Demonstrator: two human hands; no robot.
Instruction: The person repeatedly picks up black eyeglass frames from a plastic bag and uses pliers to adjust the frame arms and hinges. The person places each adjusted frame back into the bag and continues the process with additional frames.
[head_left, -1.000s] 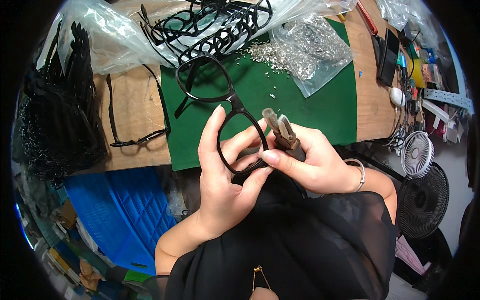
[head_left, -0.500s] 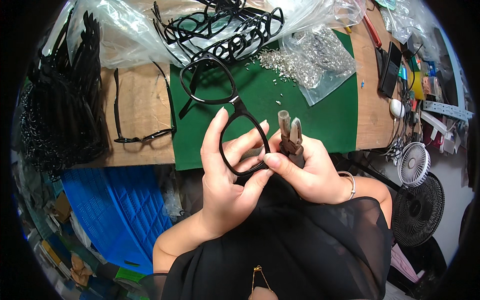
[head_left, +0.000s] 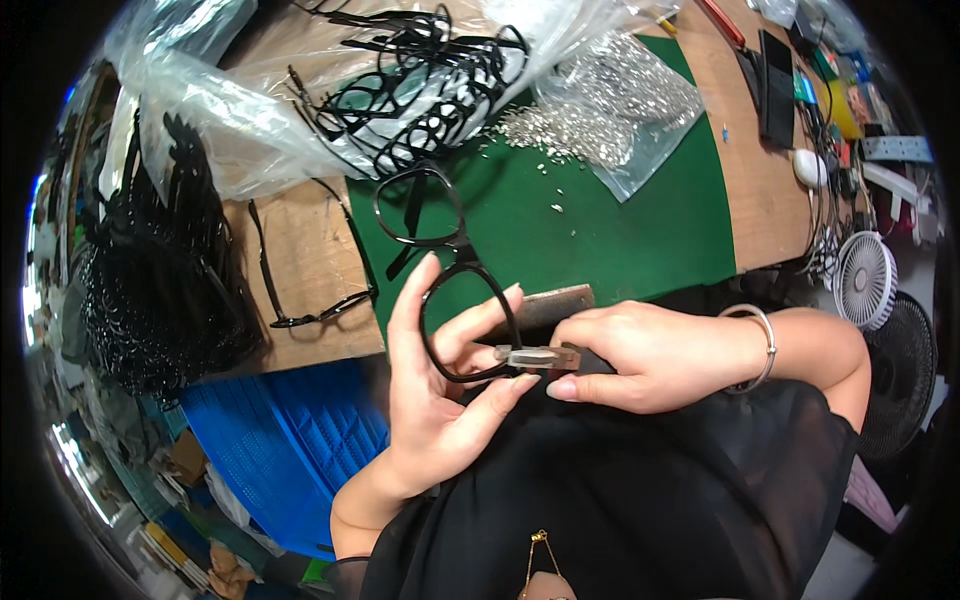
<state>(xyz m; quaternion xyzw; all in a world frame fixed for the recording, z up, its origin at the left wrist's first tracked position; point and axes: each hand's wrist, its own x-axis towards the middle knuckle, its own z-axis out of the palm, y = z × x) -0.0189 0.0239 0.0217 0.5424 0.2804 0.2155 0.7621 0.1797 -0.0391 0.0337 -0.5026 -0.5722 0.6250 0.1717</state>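
Note:
My left hand (head_left: 435, 420) grips a black eyeglass frame (head_left: 461, 250) by its lower rim, thumb below and fingers behind. The frame is tilted upward away from me, and its rims show no visible lenses. In my right hand (head_left: 650, 362) is a pair of worn metal pliers (head_left: 545, 358), fingers wrapped round the handles. The plier jaws lie sideways against the outer end of the near rim, just above my left thumb. Whether they pinch anything there is too small to tell.
On the green mat (head_left: 640, 240) lie loose small silver metal pieces (head_left: 535, 128) beside a clear bag (head_left: 665, 115) of them. Black frames (head_left: 440, 90) pile on plastic at the back. More hang at left, near a single pair (head_left: 320, 315). A blue crate (head_left: 270, 450) stands below.
My right hand has turned the pliers from upright to sideways and brought their jaws onto the frame's near rim end. My left hand still holds the frame. The view has shifted.

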